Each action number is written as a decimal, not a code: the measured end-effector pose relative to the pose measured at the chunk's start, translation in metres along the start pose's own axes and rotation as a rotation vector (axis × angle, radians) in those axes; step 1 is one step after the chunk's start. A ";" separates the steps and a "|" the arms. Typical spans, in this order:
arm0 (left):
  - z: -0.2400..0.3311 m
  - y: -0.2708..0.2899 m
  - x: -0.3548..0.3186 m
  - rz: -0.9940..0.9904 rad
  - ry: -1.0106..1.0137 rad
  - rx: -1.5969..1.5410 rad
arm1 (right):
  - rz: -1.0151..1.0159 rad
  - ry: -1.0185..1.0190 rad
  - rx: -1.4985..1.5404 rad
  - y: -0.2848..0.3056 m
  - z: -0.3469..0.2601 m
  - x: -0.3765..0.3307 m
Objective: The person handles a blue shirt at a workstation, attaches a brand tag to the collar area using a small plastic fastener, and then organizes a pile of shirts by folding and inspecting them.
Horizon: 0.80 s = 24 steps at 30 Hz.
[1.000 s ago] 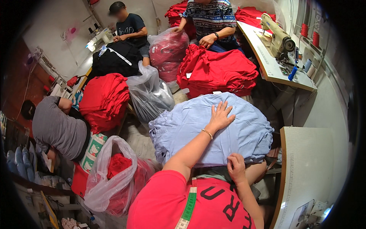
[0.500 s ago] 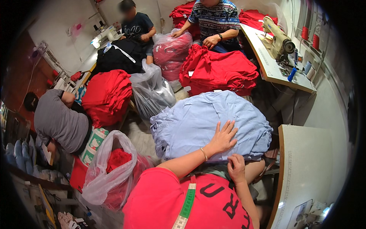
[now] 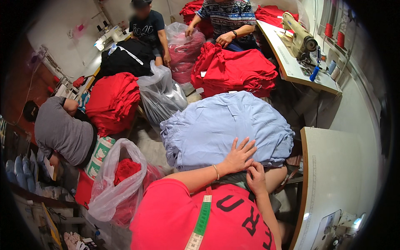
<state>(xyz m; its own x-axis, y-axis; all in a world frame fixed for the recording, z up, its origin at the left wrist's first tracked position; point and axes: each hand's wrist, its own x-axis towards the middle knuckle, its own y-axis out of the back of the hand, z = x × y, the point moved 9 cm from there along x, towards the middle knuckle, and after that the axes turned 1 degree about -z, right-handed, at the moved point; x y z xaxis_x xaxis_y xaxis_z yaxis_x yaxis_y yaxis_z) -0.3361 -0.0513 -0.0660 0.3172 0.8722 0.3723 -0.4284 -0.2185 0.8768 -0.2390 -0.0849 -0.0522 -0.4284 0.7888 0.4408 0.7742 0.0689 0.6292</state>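
Light-blue cloth, stacked in a broad soft pile (image 3: 225, 123), fills centre of frame just beyond the person's pink-red top (image 3: 166, 216); what bears its weight is mostly hidden, tho a bare knee shows under its near right edge.

Main change: L hand (image 3: 237, 160). A sec ago it lay flat up on the middle of the pile; now it's drawn back to the near edge, R of centre, right by the R hand (image 3: 256, 177). R hand has hardly shifted relative to the cloth edge. For the work in hand, that puts both hands on one stretch of edge, w/ the top's middle & far side uncovered. Pile itself looks much the same, folds & creases incl.

L fingers: spread wide, palm down, pressed on cloth, gripping nothing that I can see. R fingers: curled, narrow, at the cloth's near edge; can't tell if they pinch a layer or only touch. The two hands are abt touching.

Also changed: co-worker in dark tee (image 3: 146, 33), upper left, now has one arm hanging beside the knee, nr the tall clear bag of red cloth (image 3: 185, 56).

Round abt: red garment stack (image 3: 237, 68) just past the blue; another red stack (image 3: 112, 100) left of centre; open clear bag (image 3: 102, 196) w/ red cloth, lower left; sewing machine (image 3: 302, 37) on a table (image 3: 287, 62), upper right; tape measure (image 3: 203, 216) down the person's top.
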 end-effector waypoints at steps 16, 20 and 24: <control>0.021 -0.004 -0.012 -0.002 -0.078 0.094 | 0.158 -0.362 0.123 0.039 0.117 -0.093; 0.024 -0.002 -0.009 -0.010 -0.105 0.139 | 0.400 -0.499 0.187 0.061 0.169 -0.145; 0.028 0.005 -0.007 -0.005 -0.126 0.219 | 0.616 -0.660 0.264 0.067 0.217 -0.198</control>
<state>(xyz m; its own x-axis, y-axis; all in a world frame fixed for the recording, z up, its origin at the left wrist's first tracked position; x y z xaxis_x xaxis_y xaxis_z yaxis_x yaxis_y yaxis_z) -0.3166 -0.0713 -0.0557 0.4280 0.8150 0.3906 -0.2375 -0.3156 0.9187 -0.0010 -0.1041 -0.2367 0.3803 0.9135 0.1445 0.8916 -0.4037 0.2051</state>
